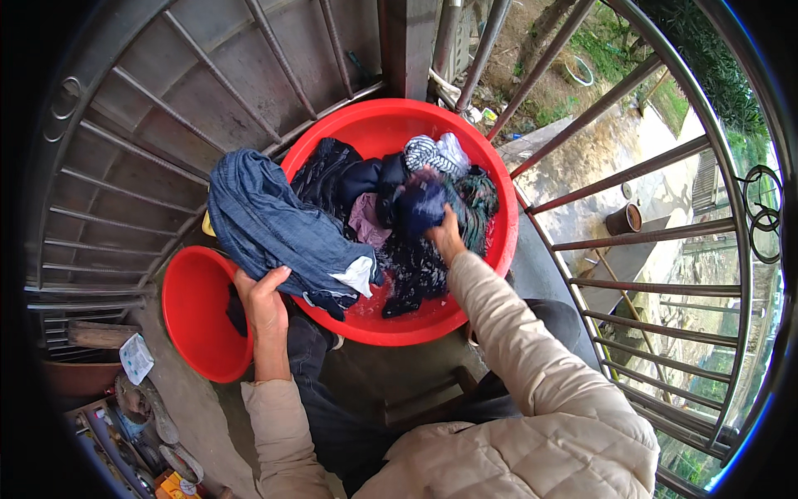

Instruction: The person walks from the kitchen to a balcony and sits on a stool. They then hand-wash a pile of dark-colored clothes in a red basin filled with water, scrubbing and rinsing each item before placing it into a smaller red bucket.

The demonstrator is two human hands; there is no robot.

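Note:
A large round red plastic basin [399, 334] holds wet clothes and some water between my knees. My left hand [265, 299] grips the lower edge of a blue denim-like garment [268, 212], which hangs over the basin's left rim with a white patch of fabric showing at its end. In the basin, my right hand [447, 234] holds a bunched dark blue cloth [422, 203], blurred by motion. Around it lie a black-and-white striped cloth [427, 153], a mauve cloth [368, 221], a dark green patterned garment [477, 193] and dark, wet garments [414, 277].
A smaller red bucket [196, 312] with something dark inside stands at the left. Metal railings [648, 234] close in both sides. A crate of tools and odds and ends [118, 443] sits at the lower left, near a wooden block [103, 335].

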